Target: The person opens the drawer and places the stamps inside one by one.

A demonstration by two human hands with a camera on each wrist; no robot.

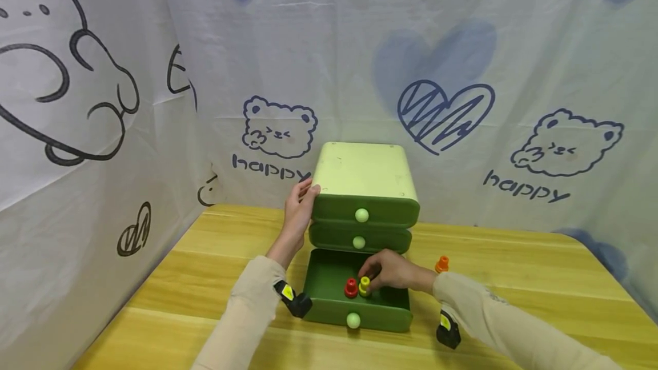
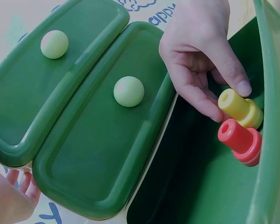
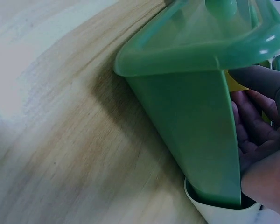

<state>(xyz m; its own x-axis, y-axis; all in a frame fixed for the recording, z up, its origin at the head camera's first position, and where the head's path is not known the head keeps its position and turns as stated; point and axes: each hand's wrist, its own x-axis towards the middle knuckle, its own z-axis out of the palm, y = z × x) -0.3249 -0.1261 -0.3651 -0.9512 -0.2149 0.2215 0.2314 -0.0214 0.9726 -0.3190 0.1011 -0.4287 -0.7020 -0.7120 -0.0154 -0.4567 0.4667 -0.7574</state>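
Note:
A green three-drawer cabinet (image 1: 365, 173) stands on the wooden table, its bottom drawer (image 1: 329, 278) pulled out. My right hand (image 1: 367, 278) reaches into that drawer and pinches a yellow peg (image 1: 364, 286) between thumb and forefinger. A red peg (image 1: 350, 288) stands right beside it on the left. The left wrist view shows the pinch close up: right hand (image 2: 228, 100), yellow peg (image 2: 251, 115), red peg (image 2: 240, 139). My left hand (image 1: 304, 196) rests with straight fingers against the cabinet's left side by the top drawer. An orange peg (image 1: 441, 264) stands on the table right of the cabinet.
The two upper drawers are closed, each with a pale round knob (image 1: 362, 215). A printed white cloth (image 1: 462, 73) walls the table at the back and left. The open drawer's side wall (image 3: 191, 121) fills the right wrist view, with bare wooden table (image 3: 74, 140) beside it.

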